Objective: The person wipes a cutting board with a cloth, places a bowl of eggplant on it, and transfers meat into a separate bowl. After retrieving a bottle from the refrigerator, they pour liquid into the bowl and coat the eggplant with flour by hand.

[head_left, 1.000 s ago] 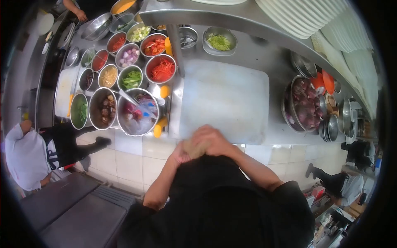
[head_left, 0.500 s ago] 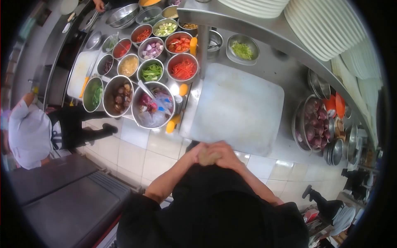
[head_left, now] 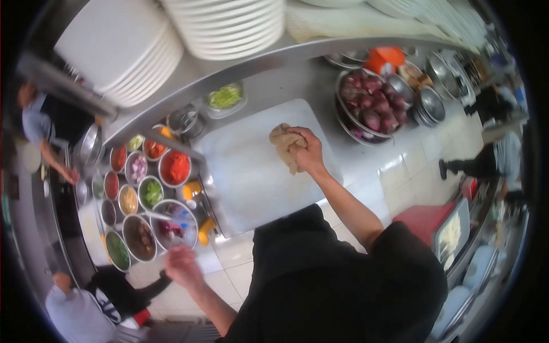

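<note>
Pale tiled floor [head_left: 235,258], steel counter [head_left: 273,87], shelf [head_left: 220,72] (seemingly bowed)

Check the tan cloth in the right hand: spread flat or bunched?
Bunched: the tan cloth is gathered and creased in the right hand, its lower end loose over the white rectangular board.

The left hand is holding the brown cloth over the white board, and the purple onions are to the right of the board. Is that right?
Not quite: the right hand is holding the brown cloth over the white board. The head view shows the left hand away from the cloth. The purple onions are to the right of the board, as you said.
</note>
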